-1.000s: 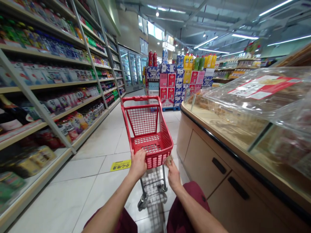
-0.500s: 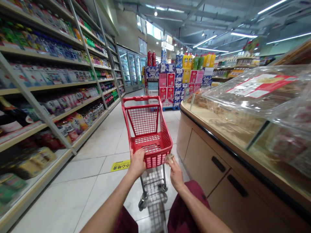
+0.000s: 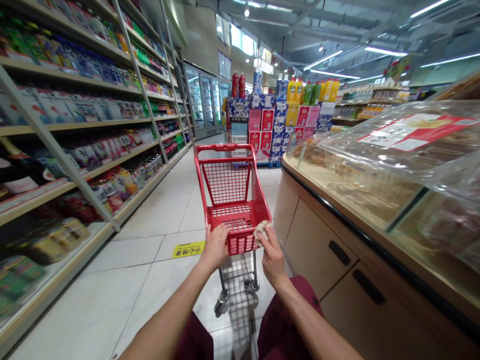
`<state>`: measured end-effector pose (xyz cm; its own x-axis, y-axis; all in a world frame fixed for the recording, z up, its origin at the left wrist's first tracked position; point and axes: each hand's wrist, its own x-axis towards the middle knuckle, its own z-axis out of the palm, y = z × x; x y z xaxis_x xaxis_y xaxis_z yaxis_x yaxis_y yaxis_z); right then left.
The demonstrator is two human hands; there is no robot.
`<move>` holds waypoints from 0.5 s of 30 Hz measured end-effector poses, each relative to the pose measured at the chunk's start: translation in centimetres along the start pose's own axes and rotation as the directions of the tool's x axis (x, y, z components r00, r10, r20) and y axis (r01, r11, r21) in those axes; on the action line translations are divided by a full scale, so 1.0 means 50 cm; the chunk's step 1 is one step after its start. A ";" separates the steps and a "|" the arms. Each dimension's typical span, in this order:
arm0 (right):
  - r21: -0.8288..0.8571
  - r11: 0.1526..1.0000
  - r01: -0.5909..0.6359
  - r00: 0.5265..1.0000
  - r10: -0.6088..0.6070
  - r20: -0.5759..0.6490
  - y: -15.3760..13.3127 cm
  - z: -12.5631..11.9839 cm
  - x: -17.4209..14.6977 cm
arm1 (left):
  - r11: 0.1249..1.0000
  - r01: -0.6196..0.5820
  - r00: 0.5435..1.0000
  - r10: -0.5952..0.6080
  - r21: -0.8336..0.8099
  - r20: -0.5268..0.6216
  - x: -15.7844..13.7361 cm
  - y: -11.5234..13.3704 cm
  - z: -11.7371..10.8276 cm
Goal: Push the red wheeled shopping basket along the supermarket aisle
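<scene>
A small red shopping cart (image 3: pixel 243 214) with grid-like plastic walls stands in front of me on grey legs and casters. My left hand (image 3: pixel 216 245) is closed over the near left corner of its basket rim. At the near right corner, my right hand (image 3: pixel 271 252) presses a crumpled whitish cloth (image 3: pixel 262 230) against the rim. The fingers of that hand are bent round the cloth, and part of it sticks out above them. My left palm and the inner sides of its fingers are hidden.
Drink shelves (image 3: pixel 123 122) line the left side. On the right is a display counter (image 3: pixel 318 240) with clear lids (image 3: pixel 397 137). Stacked drink cartons (image 3: pixel 262 125) stand ahead, with glass-door fridges (image 3: pixel 204 97) behind. A yellow sign (image 3: pixel 188 249) is stuck on the tiled floor (image 3: pixel 123 280).
My right hand has moved up with the cloth to the top of the cart's near right corner. My left hand stays on the rim. The view has shifted slightly.
</scene>
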<state>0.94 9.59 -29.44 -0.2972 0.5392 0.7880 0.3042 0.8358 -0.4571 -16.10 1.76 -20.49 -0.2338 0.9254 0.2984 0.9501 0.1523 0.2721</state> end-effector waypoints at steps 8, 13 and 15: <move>0.035 0.984 0.173 0.963 -0.177 0.205 -0.042 0.035 -0.018 | 0.981 -0.072 0.997 0.072 -0.181 -0.005 0.000 -0.026 -0.007; 0.004 0.955 0.298 0.951 -0.297 0.090 -0.067 0.068 0.020 | 0.970 0.026 0.999 -0.030 -0.243 -0.014 0.003 -0.030 -0.013; 0.018 0.935 0.353 0.920 -0.351 0.173 -0.068 0.081 0.013 | 0.970 0.048 0.999 -0.049 -0.239 0.001 0.005 -0.033 -0.014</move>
<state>-3.93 7.50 -29.05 -0.5367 0.2212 0.8143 0.1637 0.9740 -0.1567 -17.85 1.49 -20.24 -0.2800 0.9170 0.2842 0.8609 0.1088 0.4970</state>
